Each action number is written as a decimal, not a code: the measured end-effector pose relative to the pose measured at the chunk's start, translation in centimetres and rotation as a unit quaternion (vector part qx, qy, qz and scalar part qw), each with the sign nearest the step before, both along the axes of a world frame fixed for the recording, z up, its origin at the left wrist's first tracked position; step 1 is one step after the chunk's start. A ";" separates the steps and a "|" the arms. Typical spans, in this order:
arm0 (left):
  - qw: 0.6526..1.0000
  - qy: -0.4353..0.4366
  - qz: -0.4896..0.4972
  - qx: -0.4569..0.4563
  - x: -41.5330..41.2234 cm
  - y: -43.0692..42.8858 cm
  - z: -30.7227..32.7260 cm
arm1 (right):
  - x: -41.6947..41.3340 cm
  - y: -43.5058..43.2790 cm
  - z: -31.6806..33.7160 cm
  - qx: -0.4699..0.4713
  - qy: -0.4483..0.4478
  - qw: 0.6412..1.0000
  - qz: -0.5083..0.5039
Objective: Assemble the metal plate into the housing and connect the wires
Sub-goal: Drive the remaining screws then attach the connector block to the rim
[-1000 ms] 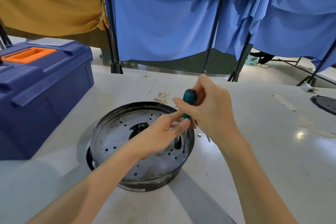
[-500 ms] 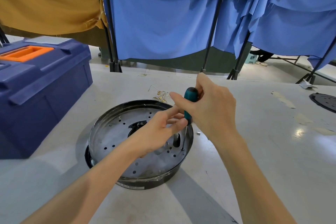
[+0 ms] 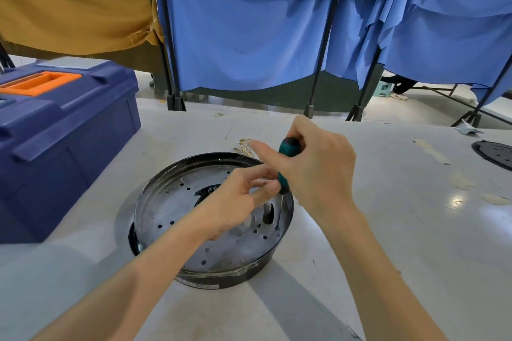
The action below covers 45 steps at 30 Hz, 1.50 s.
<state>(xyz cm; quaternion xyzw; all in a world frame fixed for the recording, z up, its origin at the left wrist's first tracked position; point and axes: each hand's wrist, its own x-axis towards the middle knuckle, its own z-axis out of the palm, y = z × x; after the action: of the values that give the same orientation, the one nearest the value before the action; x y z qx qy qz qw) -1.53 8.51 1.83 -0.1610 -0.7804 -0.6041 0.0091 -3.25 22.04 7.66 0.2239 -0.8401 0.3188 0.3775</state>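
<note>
A round black housing (image 3: 221, 281) stands on the grey table, with a perforated metal plate (image 3: 171, 202) lying inside it. My right hand (image 3: 318, 171) grips the teal handle of a screwdriver (image 3: 285, 166), held nearly upright, its tip down at a hole near the plate's right rim. My left hand (image 3: 235, 202) hovers over the plate's middle, fingertips touching the lower handle and the top of the shaft. A small bundle of wires with gold terminals (image 3: 243, 145) lies on the table just behind the housing.
A large blue toolbox (image 3: 63, 141) with an orange handle stands at the left. Another black round part (image 3: 496, 153) lies at the far right edge. Bits of tape (image 3: 432, 151) stick to the table at right. Blue curtains on black stands hang behind.
The screwdriver stays at the same hole. My right hand has shifted its grip on the handle, thumb now stretched out left. My left fingers stay by the shaft.
</note>
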 end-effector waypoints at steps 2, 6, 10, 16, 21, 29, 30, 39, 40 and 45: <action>1.000 -0.006 0.001 0.001 0.0 0.1 -0.2 | -0.3 0.6 0.4 0.035 -0.066 0.997 0.033; 1.000 -0.015 -0.003 0.006 0.0 0.1 -0.2 | -0.5 2.3 1.5 0.032 -0.239 0.947 0.212; 1.000 -0.002 0.004 -0.009 0.0 0.0 0.0 | -0.4 2.0 1.3 -0.004 -0.184 0.967 0.174; 1.000 -0.008 -0.017 0.002 -0.1 0.2 0.0 | 0.0 1.0 1.2 0.010 -0.215 0.967 0.135; 1.000 -0.015 -0.014 0.000 0.1 -0.2 0.1 | -0.8 2.6 1.6 -0.025 -0.250 0.936 0.245; 1.000 -0.015 -0.017 -0.019 -0.1 0.4 0.1 | -0.5 1.6 1.2 -0.021 -0.152 0.979 0.137; 1.000 -0.019 -0.018 -0.013 0.0 0.3 0.1 | -0.6 1.8 1.5 -0.023 -0.178 0.969 0.168; 0.999 -0.020 -0.014 -0.029 0.1 0.4 0.3 | -0.4 2.3 1.6 -0.042 -0.150 0.979 0.132; 0.999 -0.019 -0.015 -0.033 0.1 0.5 0.3 | -0.3 1.9 1.4 -0.042 -0.137 0.984 0.105; 0.999 -0.032 -0.017 -0.020 0.2 0.5 0.4 | -0.3 2.7 2.2 -0.028 -0.206 0.961 0.181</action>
<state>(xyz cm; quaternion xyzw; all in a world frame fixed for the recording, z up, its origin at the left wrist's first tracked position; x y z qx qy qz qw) -1.36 8.99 2.19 -0.1550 -0.7893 -0.5934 -0.0292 -3.52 24.78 9.82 0.2916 -0.8358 0.4443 0.1382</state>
